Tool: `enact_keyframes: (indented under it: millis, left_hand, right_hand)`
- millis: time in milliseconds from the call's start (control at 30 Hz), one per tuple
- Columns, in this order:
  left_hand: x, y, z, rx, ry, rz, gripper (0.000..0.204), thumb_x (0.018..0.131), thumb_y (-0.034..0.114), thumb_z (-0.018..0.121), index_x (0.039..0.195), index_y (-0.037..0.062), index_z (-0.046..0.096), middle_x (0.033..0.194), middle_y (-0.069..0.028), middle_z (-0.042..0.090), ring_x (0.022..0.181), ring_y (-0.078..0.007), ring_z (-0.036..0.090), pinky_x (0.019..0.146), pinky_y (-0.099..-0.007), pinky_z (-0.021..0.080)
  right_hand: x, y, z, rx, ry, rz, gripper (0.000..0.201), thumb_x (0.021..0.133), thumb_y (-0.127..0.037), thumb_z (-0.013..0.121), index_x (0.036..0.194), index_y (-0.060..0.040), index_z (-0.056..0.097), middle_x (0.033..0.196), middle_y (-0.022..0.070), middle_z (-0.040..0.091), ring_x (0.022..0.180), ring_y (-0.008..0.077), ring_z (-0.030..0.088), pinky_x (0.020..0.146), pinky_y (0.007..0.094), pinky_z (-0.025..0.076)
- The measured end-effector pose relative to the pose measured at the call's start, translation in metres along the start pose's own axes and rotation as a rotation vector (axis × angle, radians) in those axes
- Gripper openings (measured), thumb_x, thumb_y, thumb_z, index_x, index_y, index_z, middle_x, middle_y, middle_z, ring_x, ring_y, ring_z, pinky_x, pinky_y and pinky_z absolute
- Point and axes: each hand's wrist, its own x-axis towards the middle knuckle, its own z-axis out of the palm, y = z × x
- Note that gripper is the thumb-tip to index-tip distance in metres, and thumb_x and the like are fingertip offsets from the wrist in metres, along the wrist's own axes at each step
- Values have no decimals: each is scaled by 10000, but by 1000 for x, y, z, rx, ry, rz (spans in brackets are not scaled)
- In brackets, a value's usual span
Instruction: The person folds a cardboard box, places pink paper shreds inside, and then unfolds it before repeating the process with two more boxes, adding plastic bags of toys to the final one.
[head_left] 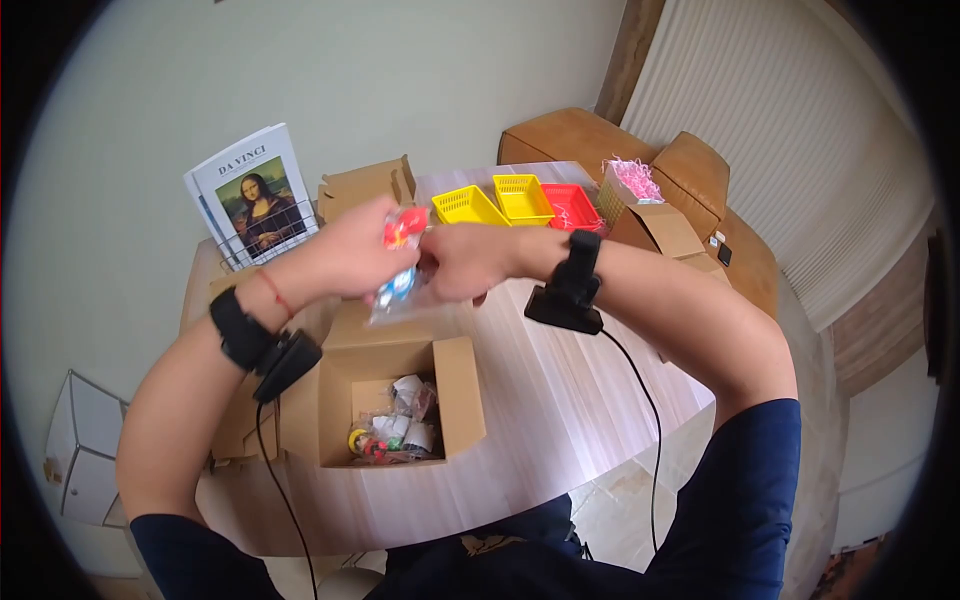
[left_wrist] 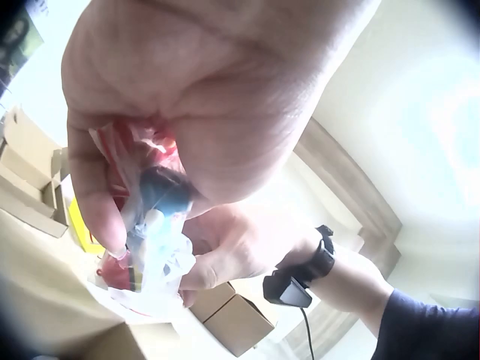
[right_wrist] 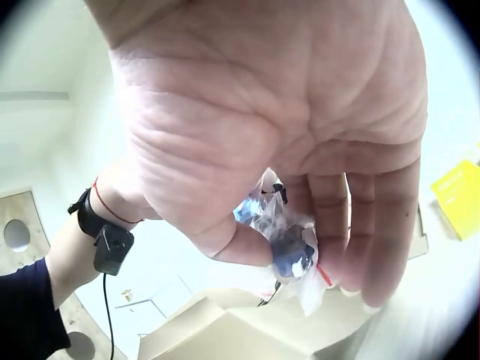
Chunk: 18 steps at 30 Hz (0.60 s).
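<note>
Above the open cardboard box (head_left: 462, 400), my two hands meet at a clear plastic bag (head_left: 402, 282) with small red and blue items inside. My left hand (head_left: 355, 250) grips the red upper part of the bag, fingers curled around it in the left wrist view. From the other side my right hand (head_left: 470, 262) pinches the clear plastic between thumb and fingers. A dark blue round item (right_wrist: 291, 255) shows through the plastic by the right thumb. Several small bagged items (head_left: 400, 425) lie in the box below, white, yellow, red and green among them.
Yellow baskets (head_left: 523, 199) and a red basket (head_left: 572, 206) stand at the table's back. A wire rack (head_left: 268, 245) with a Mona Lisa book is at back left. More cardboard boxes (head_left: 660, 228) sit at right, near pink shredded paper (head_left: 636, 180).
</note>
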Motion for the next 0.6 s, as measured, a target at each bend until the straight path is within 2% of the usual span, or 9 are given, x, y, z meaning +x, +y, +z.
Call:
enact_keyframes:
  millis: [167, 200, 300, 333, 433, 467, 567, 600]
  left_hand:
    - [88, 27, 3, 58, 114, 50, 417, 961, 239, 683, 1220, -48, 527, 905, -155, 685, 605, -204, 691, 506, -336, 557]
    - [108, 25, 6, 43, 139, 106, 438, 931, 190, 656, 1196, -125, 507, 844, -188, 689, 550, -252, 694, 515, -360, 579]
    - [157, 23, 21, 20, 201, 69, 490, 927, 196, 662, 1244, -142, 503, 911, -225, 710, 585, -266, 722, 524, -368, 585]
    - [174, 18, 26, 31, 208, 34, 506, 922, 196, 671, 1257, -146, 506, 948, -244, 715, 616, -282, 737, 538, -374, 593]
    - [229, -9, 47, 72, 230, -57, 543, 906, 196, 701, 1282, -151, 520, 1051, -292, 724, 708, -329, 773, 581, -394, 617]
    - [249, -23, 55, 91, 235, -81, 545, 900, 196, 712, 1281, -147, 529, 1079, -302, 725, 738, -344, 779, 596, -401, 624]
    - [282, -45, 80, 155, 292, -191, 565, 884, 206, 752, 1302, -119, 557, 1173, -307, 718, 839, -377, 786, 658, -423, 652]
    - [292, -54, 89, 154, 297, -232, 566, 885, 209, 754, 1308, -112, 559, 1189, -304, 715, 850, -376, 787, 668, -419, 654]
  right_hand:
    - [9, 47, -50, -7, 195, 99, 451, 885, -287, 746, 1203, 15, 645, 1038, 100, 704, 857, 217, 723, 586, 339, 620]
    - [13, 61, -57, 7, 251, 102, 453, 882, -286, 752, 1199, 20, 644, 1036, 102, 707, 847, 220, 726, 577, 341, 619]
    - [33, 101, -68, 23, 386, 161, 452, 875, -279, 764, 1178, 34, 641, 1014, 121, 708, 796, 240, 728, 556, 343, 613]
    - [41, 117, -69, 29, 411, 168, 448, 875, -287, 772, 1154, 39, 640, 982, 154, 707, 758, 260, 728, 560, 355, 615]
    - [77, 169, -64, 8, 472, 154, 447, 873, -290, 780, 1138, 42, 640, 948, 177, 702, 754, 276, 731, 543, 357, 607]
    - [89, 182, -60, 10, 494, 179, 459, 868, -305, 789, 1159, 25, 658, 994, 201, 730, 830, 321, 745, 672, 398, 630]
    - [128, 226, -45, -196, 546, 159, 480, 857, -318, 799, 1195, 0, 676, 1094, 220, 747, 955, 361, 744, 847, 424, 610]
    - [134, 233, -39, -160, 537, 210, 470, 859, -325, 789, 1208, -26, 687, 1163, 222, 747, 1063, 382, 725, 964, 438, 564]
